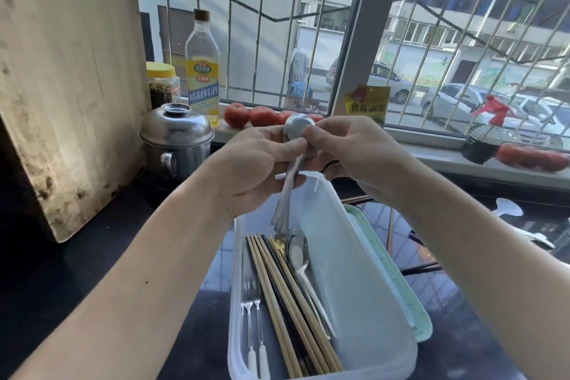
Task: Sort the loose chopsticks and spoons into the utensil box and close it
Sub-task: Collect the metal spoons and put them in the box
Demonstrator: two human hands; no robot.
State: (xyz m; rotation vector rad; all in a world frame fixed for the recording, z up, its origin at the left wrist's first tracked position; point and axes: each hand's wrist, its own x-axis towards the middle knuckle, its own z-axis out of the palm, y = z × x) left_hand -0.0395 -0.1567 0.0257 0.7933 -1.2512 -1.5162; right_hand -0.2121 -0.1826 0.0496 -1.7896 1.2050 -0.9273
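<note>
Chopsticks [287,296] in utensil box [370,302], lid [398,274] right.

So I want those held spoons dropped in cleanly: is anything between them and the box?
Nothing visible. Both hands, left and right, hold the spoon bundle directly over the open utensil box, handles pointing down toward the spoons already inside. Lid lies alongside.

Both hands [259,163] [348,151] round metal spoons [297,129] above open utensil box [354,271].

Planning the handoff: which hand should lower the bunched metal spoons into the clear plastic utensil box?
Probably left: the left hand grips the spoons' handles above the box; the right hand only pinches their bowls.
</note>
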